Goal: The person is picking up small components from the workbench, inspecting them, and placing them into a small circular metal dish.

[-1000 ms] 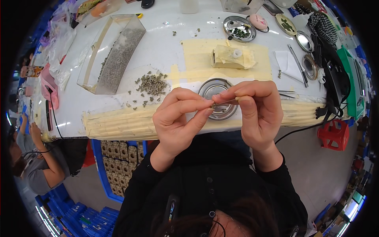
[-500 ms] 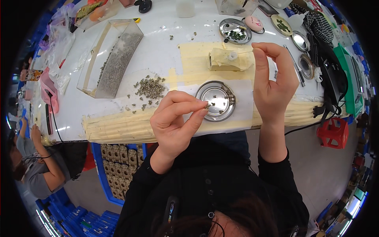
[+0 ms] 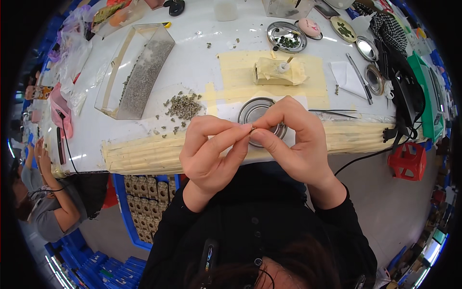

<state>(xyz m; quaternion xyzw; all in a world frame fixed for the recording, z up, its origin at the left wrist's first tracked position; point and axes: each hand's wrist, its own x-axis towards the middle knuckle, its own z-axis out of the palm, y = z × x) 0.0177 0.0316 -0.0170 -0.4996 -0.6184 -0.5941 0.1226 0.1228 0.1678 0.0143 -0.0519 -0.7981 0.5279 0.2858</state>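
The left hand (image 3: 209,154) pinches a tiny part (image 3: 252,129) over the dish (image 3: 249,111). The right hand (image 3: 298,139) brings thumb and forefinger against it; whether they grip too, I cannot tell. A metallic pile (image 3: 184,106) lies leftward on the bench (image 3: 202,58).

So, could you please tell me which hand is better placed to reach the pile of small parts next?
Probably the left hand: the pile of small parts lies just beyond it, while the right hand is farther off, partly covering the round metal dish.
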